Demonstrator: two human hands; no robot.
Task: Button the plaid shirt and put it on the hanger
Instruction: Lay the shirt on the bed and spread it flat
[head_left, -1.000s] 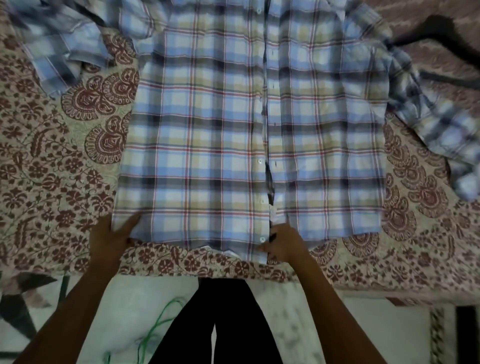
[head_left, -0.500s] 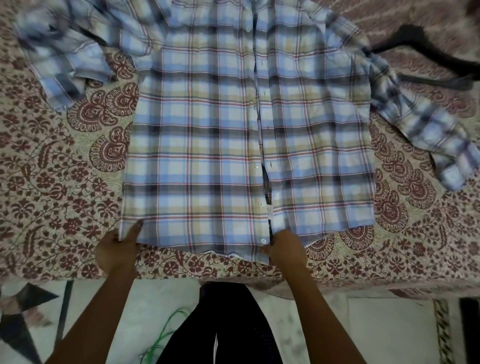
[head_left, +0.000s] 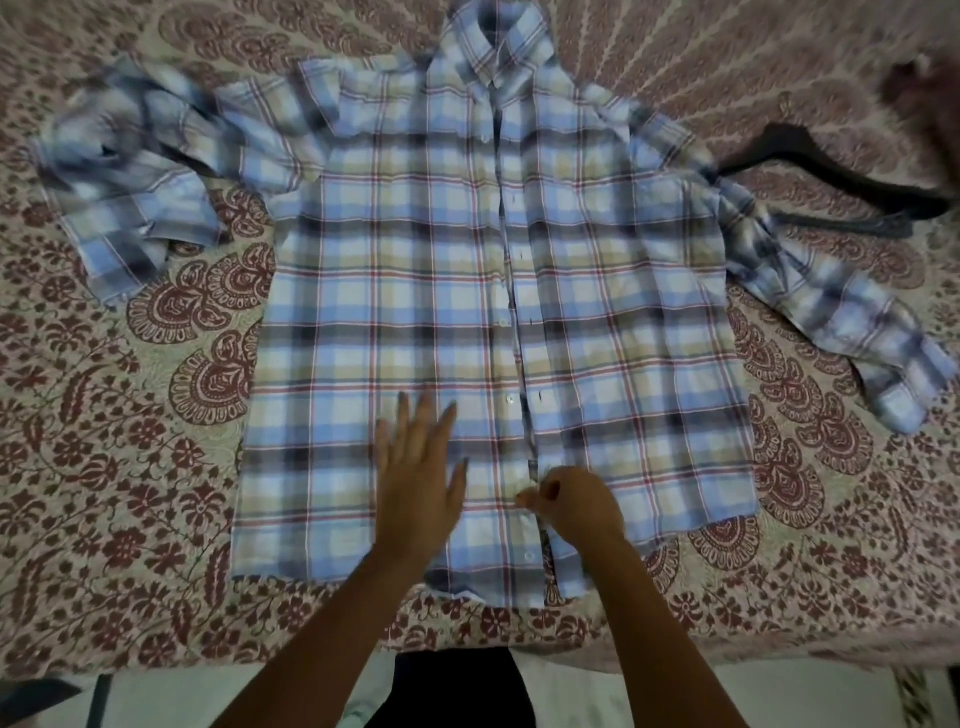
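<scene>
Trousers (head_left: 457, 686) in dark cloth show at the very bottom edge, with pale floor (head_left: 208, 691) on either side, and both bare forearms reach up from there onto the bed. Left hand (head_left: 415, 483) is spread out flat, fingers straight and a bit fanned, palm down on the lower front panel of the plaid shirt (head_left: 415, 260); it's a little blurry, so I honestly can't say if it's pressing or just skimming the cloth, but it isn't gripping anything. Right hand (head_left: 576, 506) is just beside it, fingers curled in, thumb and forefinger pinching the front edge of the shirt low down near the hem. The shirt itself lies face up and spread wide on the patterned maroon and cream bedspread (head_left: 130, 467), hem toward the person. White buttons (head_left: 510, 399) run up one front edge and small dark buttonhole slits up the other, the two edges lying side by side, so the ones I can see aren't done up. One sleeve (head_left: 130, 171) is bunched at the left of the view, the other sleeve (head_left: 831, 312) trails off to the right. The collar (head_left: 498, 47) is at the far end. Black hanger (head_left: 831, 171) lies on the bedspread at the far right, one end meeting the shirt by that shoulder.
</scene>
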